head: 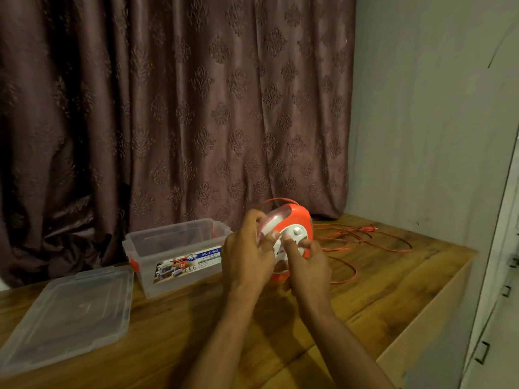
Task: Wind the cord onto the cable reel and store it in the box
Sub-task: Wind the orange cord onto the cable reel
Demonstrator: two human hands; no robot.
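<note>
An orange and white cable reel (295, 223) is held above the wooden table (379, 282), tilted toward me. My left hand (247, 256) grips its left rim, fingers curled over the clear edge. My right hand (309, 262) pinches the white winding knob on the reel's face. The orange cord (365, 240) lies in loose loops on the table to the right of the reel, its plug (370, 228) at the far end. A clear plastic box (174, 254) with a "MULTI-BOX" label stands open to the left of the reel.
The box's clear lid (70, 313) lies flat on the table at the left. A brown patterned curtain (174, 108) hangs behind. A grey wall (427, 122) closes the right side, with a white cabinet door (500, 276) beyond the table's right edge.
</note>
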